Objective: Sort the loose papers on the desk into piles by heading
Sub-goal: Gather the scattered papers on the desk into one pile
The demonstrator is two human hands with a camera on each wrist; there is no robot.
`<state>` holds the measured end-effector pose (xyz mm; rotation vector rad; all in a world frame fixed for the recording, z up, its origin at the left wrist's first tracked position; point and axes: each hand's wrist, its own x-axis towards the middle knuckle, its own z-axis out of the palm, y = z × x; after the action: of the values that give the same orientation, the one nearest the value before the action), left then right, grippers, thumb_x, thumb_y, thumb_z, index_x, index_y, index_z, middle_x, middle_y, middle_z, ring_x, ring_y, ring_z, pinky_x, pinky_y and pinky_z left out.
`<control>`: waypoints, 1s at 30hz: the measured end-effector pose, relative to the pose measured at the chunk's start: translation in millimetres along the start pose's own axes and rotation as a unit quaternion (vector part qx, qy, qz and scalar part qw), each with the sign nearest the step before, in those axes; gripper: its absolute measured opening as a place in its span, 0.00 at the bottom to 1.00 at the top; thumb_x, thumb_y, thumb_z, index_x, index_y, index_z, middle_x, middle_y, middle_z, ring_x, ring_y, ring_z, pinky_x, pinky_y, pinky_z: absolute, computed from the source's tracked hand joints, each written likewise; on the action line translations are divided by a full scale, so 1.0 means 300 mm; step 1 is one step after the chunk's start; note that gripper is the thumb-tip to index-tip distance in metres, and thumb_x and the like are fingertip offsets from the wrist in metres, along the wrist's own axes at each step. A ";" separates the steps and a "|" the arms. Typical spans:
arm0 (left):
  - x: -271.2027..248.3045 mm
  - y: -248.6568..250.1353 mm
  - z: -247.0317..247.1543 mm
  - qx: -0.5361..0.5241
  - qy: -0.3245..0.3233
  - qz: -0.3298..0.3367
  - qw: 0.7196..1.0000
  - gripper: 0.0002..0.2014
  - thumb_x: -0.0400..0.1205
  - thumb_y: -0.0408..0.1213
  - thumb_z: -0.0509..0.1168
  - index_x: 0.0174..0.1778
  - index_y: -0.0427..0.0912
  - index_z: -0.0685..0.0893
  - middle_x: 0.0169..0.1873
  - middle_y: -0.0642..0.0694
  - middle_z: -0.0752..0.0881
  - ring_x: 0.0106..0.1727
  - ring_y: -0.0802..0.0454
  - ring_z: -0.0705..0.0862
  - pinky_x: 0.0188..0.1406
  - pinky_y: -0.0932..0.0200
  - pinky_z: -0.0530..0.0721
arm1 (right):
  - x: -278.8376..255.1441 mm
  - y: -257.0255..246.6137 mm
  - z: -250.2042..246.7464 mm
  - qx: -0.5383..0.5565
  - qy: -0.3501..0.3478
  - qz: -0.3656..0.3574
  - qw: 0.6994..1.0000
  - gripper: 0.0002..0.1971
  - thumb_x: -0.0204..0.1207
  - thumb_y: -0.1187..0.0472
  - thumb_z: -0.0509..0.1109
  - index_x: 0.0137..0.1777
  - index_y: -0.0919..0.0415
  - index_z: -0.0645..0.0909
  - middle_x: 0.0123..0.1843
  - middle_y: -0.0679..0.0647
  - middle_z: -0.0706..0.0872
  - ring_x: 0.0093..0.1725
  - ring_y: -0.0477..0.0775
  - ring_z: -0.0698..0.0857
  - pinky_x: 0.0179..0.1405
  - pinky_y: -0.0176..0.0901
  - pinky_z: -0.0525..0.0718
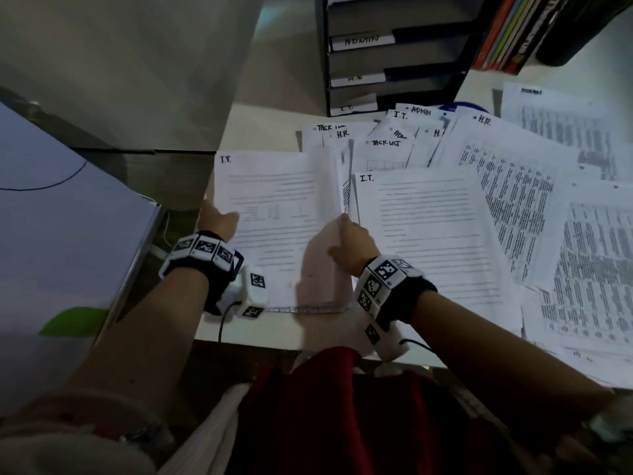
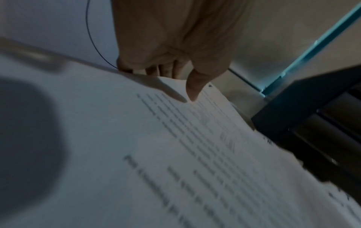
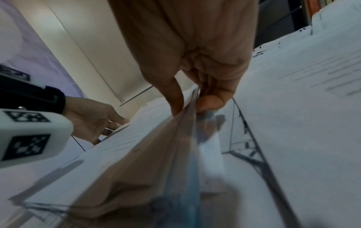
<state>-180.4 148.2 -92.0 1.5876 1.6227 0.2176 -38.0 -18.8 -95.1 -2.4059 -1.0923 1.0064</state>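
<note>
Near the desk's front-left corner, the I.T. stack (image 1: 274, 214) lies between both hands: left hand (image 1: 219, 219) grips its left edge, right hand (image 1: 352, 243) pinches its lifted right edge.

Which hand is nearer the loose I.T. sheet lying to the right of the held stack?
Right. The right hand pinches the stack's edge right beside the loose I.T. sheet; the left hand grips the stack's far left edge.
</note>
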 end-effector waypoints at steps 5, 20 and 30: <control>-0.027 0.030 0.066 0.085 -0.006 -0.049 0.995 0.40 0.81 0.32 0.62 0.81 0.37 0.41 0.81 0.39 0.45 0.82 0.38 0.44 0.80 0.44 0.46 | 0.022 0.054 -0.082 0.040 0.064 0.006 0.997 0.23 0.74 0.59 0.70 0.66 0.69 0.71 0.64 0.65 0.74 0.63 0.65 0.76 0.55 0.44 0.73; -0.296 0.346 0.545 0.159 -0.199 0.133 0.958 0.30 0.79 0.46 0.65 0.75 0.37 0.66 0.74 0.37 0.67 0.75 0.41 0.66 0.75 0.54 0.64 | -0.094 0.461 -0.329 0.085 0.154 0.252 0.952 0.30 0.71 0.54 0.74 0.66 0.73 0.71 0.69 0.69 0.71 0.66 0.68 0.74 0.58 0.52 0.75; -0.288 0.432 0.581 0.193 -0.094 0.047 0.975 0.46 0.77 0.51 0.69 0.79 0.30 0.50 0.79 0.33 0.53 0.81 0.38 0.53 0.79 0.48 0.53 | -0.125 0.690 -0.623 0.205 0.348 0.258 0.878 0.19 0.76 0.60 0.68 0.58 0.77 0.79 0.58 0.74 0.82 0.60 0.70 0.80 0.53 0.52 0.76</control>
<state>16.5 22.6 -82.7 1.9142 1.5048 -0.2095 187.4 -182.5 -56.0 -2.3969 0.0219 0.3477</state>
